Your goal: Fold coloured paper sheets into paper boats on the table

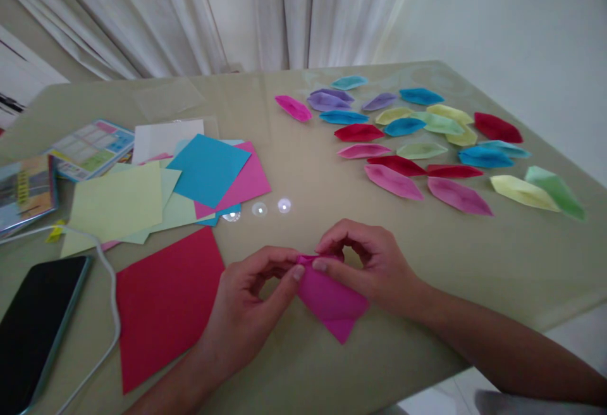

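Note:
A partly folded magenta sheet of paper (332, 295) is held between my two hands near the table's front edge. My left hand (260, 295) pinches its upper left corner between thumb and fingers. Along the top edge, my right hand (367, 263) grips the paper with thumb and bent fingers. The lower part of the sheet hangs to a point below my hands, with crease lines across it. Just left of my left hand lies a flat red sheet of paper (165, 301), its right side partly covered by that hand.
Several folded paper boats (393, 181) in many colours spread over the table's right half. Loose sheets, among them a blue sheet (208, 168) and a pale yellow sheet (116, 206), overlap at left. A phone (42, 326) and a white cable (114, 301) lie at front left.

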A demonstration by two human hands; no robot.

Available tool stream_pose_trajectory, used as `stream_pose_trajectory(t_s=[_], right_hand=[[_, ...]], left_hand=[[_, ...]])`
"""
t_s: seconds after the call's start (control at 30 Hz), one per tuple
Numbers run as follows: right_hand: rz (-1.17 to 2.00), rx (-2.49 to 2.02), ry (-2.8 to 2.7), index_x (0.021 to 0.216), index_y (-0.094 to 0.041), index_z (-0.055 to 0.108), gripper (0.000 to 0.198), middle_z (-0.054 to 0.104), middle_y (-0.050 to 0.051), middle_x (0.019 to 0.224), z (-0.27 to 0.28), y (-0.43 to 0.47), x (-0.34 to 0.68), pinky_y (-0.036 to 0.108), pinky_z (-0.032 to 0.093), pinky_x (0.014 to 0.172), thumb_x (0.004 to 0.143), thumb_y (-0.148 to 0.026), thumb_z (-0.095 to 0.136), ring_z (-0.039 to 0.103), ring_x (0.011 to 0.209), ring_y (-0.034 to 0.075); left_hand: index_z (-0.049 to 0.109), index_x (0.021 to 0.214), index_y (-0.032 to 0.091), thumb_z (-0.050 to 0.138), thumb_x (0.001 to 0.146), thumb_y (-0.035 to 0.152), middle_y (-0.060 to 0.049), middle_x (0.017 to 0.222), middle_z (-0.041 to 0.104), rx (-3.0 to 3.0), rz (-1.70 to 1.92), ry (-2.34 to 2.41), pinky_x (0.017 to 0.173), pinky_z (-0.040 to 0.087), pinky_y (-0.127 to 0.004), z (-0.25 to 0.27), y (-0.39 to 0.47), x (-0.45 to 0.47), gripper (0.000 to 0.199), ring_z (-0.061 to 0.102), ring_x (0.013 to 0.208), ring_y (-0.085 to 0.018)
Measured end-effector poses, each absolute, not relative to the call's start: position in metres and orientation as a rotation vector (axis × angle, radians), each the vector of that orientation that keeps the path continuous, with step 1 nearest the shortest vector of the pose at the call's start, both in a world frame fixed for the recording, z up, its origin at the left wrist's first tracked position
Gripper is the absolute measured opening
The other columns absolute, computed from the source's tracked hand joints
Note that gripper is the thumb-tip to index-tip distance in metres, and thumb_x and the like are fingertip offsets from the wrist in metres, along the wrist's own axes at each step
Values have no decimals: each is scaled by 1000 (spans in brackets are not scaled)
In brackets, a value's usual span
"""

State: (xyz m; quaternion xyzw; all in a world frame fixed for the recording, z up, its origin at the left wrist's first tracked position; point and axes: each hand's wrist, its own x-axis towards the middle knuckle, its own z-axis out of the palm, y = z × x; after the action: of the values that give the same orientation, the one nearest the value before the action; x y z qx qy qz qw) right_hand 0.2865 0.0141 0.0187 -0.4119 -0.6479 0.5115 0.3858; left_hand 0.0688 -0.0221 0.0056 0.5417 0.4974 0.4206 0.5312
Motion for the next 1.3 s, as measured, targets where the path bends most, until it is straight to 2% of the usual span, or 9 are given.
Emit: stream_pose_trajectory(t_s=[0.23,0.47,0.73,0.87,1.03,1.3], right_hand=[[1277,-1050,-1694,91,-21,77,9,74,2,80,18,14,284,27,52,64,92,-29,81,64,69,15],[1297,-1112,-1734,89,-21,79,10,75,1,77,19,16,285,25,50,63,94,-30,80,64,69,14],[1271,-1153,-1745,89,-20,81,10,78,1,81,20,16,285,25,50,66,95,-27,76,69,73,15],[1297,-1173,-1756,90,-20,82,12,80,0,80,19,16,285,22,50,63,97,-27,75,70,71,14],[1234,-1165,-1771,93,-21,83,12,82,-1,85,19,16,285,20,51,69,99,-22,72,72,75,12],[1268,-1189,-1713,94,-20,83,14,82,0,85,22,16,284,20,51,66,100,-25,71,71,73,13]], left_hand=[[81,97,26,77,97,31,3,87,82,1312,1000,1216,70,59,-15,5,-22,67,6,77,77,-11],[82,101,25,74,99,34,1,90,83,1352,992,1269,73,61,-18,4,-24,67,12,78,80,-13],[84,98,28,78,96,31,4,86,84,1311,996,1240,68,59,-13,5,-21,66,7,78,76,-10],[85,95,27,79,93,30,4,83,84,1374,1017,1327,67,59,-13,5,-19,66,7,77,73,-11],[85,94,24,80,91,32,2,81,84,1314,995,1321,63,60,-14,8,-18,68,10,78,69,-13],[85,94,22,77,92,34,-1,80,84,1279,936,1291,61,61,-17,10,-16,66,15,78,68,-15]])
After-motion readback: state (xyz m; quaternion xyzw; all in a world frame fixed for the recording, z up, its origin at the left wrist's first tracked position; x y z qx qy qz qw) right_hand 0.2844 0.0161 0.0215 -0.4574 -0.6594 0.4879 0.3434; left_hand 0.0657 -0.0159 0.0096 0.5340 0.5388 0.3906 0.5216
